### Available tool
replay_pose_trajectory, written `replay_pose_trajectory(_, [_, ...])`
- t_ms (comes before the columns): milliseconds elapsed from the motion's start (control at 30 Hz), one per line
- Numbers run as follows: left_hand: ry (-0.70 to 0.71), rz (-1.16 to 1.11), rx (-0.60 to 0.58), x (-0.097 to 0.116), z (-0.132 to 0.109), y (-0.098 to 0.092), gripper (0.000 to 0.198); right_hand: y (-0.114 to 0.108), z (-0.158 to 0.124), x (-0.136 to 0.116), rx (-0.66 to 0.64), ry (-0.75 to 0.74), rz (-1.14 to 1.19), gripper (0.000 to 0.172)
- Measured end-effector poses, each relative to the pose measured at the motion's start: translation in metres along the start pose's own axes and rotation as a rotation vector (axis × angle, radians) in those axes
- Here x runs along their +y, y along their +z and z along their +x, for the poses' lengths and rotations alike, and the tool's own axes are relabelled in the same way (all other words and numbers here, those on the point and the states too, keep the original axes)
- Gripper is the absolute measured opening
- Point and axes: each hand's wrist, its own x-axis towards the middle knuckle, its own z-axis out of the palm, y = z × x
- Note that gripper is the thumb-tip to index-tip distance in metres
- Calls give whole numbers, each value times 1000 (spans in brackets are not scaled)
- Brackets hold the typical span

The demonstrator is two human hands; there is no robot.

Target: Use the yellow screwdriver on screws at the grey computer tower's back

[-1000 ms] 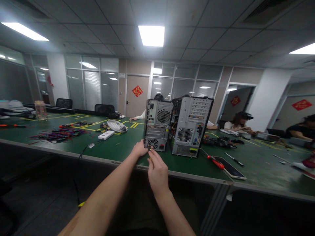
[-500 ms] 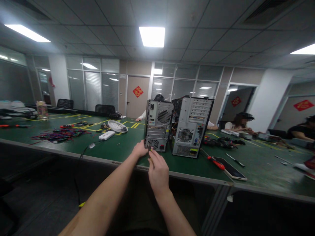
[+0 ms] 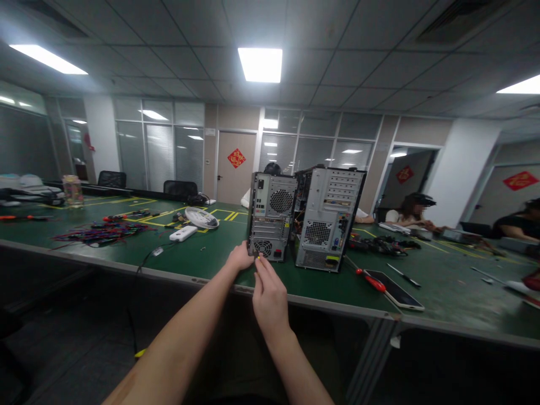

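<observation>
Two computer towers stand back-side toward me on the green table (image 3: pixel 202 256). My left hand (image 3: pixel 239 257) rests against the lower left corner of the nearer, smaller tower (image 3: pixel 270 214), fingers curled on it. My right hand (image 3: pixel 267 293) is closed in a pinch on a small yellow-tipped tool (image 3: pixel 258 259) whose tip touches the tower's bottom rear, near the power-supply fan. The larger tower (image 3: pixel 329 216) stands just to the right, its side open.
A red-handled screwdriver (image 3: pixel 368 276) and a phone (image 3: pixel 394 288) lie right of the towers. A white remote (image 3: pixel 183 233), a small white fan (image 3: pixel 201 216) and a heap of coloured wires (image 3: pixel 101 231) lie to the left. Other people sit at the far right and behind the towers.
My right hand has edged slightly forward toward the tower's bottom rear; the left hand stays on the corner. The view has shifted a little.
</observation>
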Motion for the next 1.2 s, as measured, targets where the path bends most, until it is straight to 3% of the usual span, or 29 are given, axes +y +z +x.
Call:
replay_pose_trajectory(467, [3, -3, 3, -2, 3, 2, 76, 2, -1, 0, 72, 44, 107, 28])
replay_pose_trajectory(767, [27, -7, 7, -2, 3, 2, 71, -2, -3, -5, 17, -14, -3, 39])
replay_pose_trajectory(1067, [16, -3, 11, -2, 3, 2, 74, 1, -3, -2, 134, 87, 58, 27])
replay_pose_trajectory(1200, [17, 6, 17, -2, 3, 3, 73, 2, -4, -1, 120, 51, 60, 32])
